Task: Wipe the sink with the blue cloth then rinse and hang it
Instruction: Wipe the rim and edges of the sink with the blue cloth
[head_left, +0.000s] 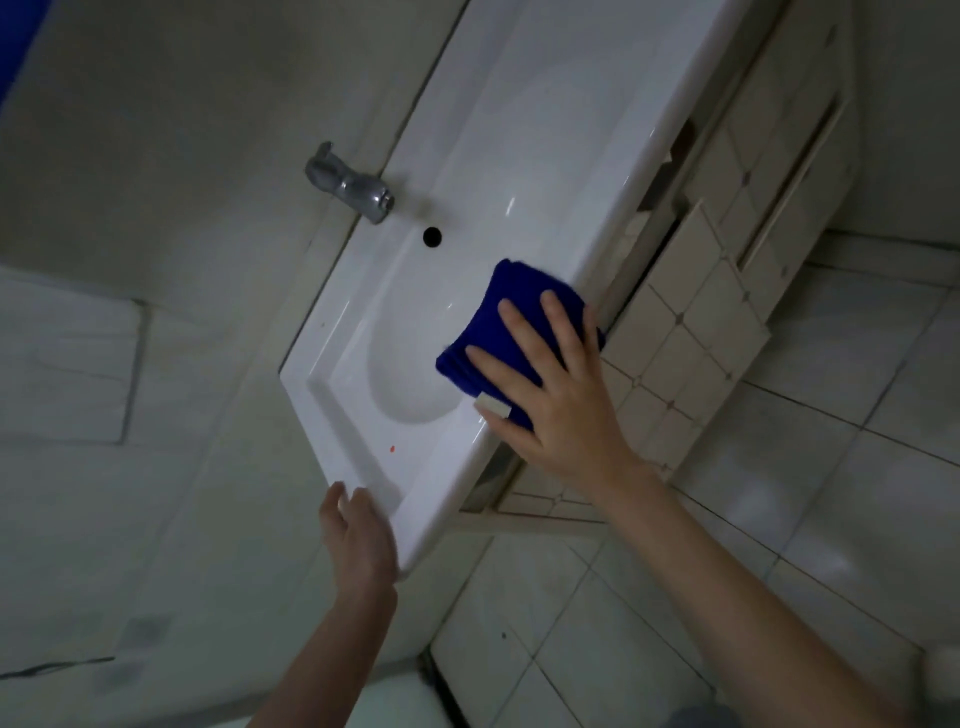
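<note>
While the right hand (563, 410) presses one blue cloth (506, 306), one sink (540, 135) lies beneath.

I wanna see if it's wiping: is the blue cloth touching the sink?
Touching. The head view shows the right hand pressing the blue cloth flat onto the sink.

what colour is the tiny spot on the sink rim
Orange-red spot on the white sink, clearest in the head view.

Dim, greenish light; glare streaks on the sink (519, 156); edges blurred and tilted.
</note>
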